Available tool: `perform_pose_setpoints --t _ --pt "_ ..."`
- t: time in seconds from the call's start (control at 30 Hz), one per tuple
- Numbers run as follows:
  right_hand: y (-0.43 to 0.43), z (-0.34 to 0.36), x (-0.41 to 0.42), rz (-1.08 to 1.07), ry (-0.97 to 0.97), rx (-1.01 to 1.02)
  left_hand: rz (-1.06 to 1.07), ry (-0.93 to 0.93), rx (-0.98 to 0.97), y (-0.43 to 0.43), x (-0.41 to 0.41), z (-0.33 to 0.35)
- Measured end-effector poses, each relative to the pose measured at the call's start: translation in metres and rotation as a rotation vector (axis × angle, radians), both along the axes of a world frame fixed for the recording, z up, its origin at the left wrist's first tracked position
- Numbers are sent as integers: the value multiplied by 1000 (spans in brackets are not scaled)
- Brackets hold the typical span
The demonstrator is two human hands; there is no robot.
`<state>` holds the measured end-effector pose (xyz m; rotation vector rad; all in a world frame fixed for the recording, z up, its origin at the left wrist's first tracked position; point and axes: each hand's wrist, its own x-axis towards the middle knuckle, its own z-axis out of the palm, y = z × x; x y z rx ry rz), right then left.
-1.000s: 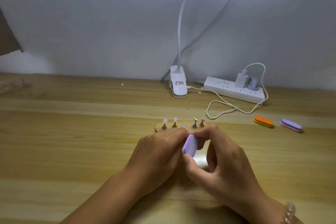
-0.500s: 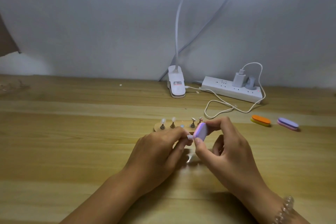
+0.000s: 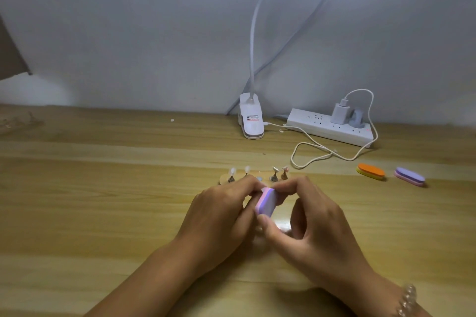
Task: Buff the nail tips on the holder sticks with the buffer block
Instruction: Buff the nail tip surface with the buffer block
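2 hands meet low over a wooden counter [image 3: 103,213], a buffer block between them

The left hand [image 3: 219,213] curls its fingers in against the block, and I cannot tell what they hold, if anything; the right hand [image 3: 316,224] pinches the purple and pink buffer block [image 3: 266,201] on edge between thumb and forefinger. At the back wall lie a white power strip [image 3: 329,128] and a lamp clip [image 3: 251,121]. 2 spare buffers, an orange one [image 3: 371,171] and a purple one [image 3: 409,176], lie well to the right. Just behind the hands a wooden stand [image 3: 224,178] carries 4 holder sticks [image 3: 274,175] with nail tips [image 3: 232,171] on top
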<state>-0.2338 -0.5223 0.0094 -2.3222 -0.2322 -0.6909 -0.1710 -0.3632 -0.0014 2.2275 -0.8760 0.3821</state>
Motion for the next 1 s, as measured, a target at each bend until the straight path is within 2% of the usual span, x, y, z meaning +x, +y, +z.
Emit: perform_pose_setpoints --t 0.13,0.2,0.27,0.43,0.5,0.6,0.77,0.93,1.0 --pt "-13 1 8 -79 29 285 -57 60 -110 -1 1 -1" --pt "-16 1 9 -91 70 360 -71 91 -143 -1 2 -1" --pt "-13 1 8 -67 69 315 -78 100 -143 -1 2 -1" --pt "-2 -2 1 26 4 12 -61 50 -85 1 2 0" --pt "-3 -1 2 22 8 45 -61 43 -81 0 2 0" --pt "-8 0 5 -33 16 199 -62 -5 -42 -1 0 1" --pt "-1 0 -1 19 8 43 -52 14 -63 1 2 -2" --pt "-9 1 6 -57 21 224 -70 -15 -27 -1 1 -2" --pt "-6 0 3 -27 -3 138 -55 -16 -32 0 2 -3"
